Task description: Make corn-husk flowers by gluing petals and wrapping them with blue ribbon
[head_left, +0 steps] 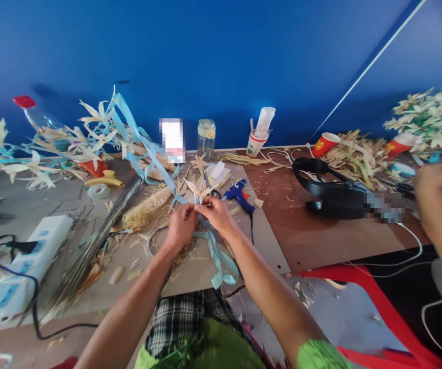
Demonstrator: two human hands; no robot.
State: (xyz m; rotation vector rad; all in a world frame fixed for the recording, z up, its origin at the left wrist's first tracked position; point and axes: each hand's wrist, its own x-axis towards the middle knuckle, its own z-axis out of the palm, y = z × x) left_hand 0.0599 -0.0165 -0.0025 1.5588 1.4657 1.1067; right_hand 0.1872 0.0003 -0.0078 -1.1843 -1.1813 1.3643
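We hold a pale, pointed-petalled dry-husk flower (197, 190) upright above the grey-brown board (265, 241), its base pinched by our left hand (182, 224) and right hand (217, 216). A shiny light-blue ribbon (221, 274) hangs below; a blue plastic glue gun (239, 195) lies just right, thin grey wires (101, 238) farther left.

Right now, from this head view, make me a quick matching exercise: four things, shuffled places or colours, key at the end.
Things
1. Glue gun
2. Power strip
3. Pale flower
4. Headset

Places and colours
A. At the fingertips of the left hand and the right hand
B. Black, on the brown tabletop
C. White, near the left edge of the picture
D. Blue, just beyond the right hand, with a dark cord

Pairs: 1-D, 2-C, 3-A, 4-B
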